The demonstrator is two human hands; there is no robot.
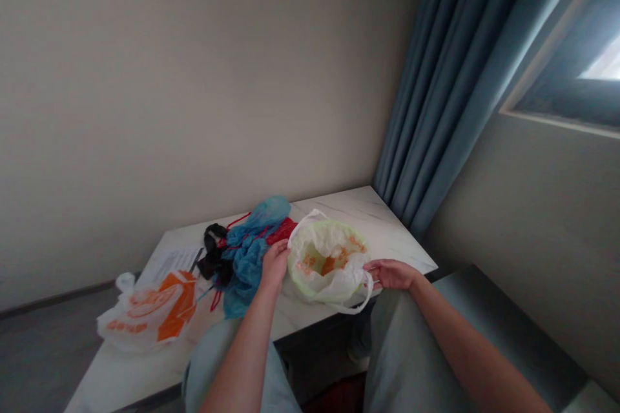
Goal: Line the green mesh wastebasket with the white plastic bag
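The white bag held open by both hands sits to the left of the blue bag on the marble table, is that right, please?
Not quite: the head view shows the white bag, held open by the left hand and right hand, to the right of the blue bag on the marble table.

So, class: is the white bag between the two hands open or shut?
Open. The left hand and right hand hold the white bag by opposite edges, its mouth spread wide so the inside shows.
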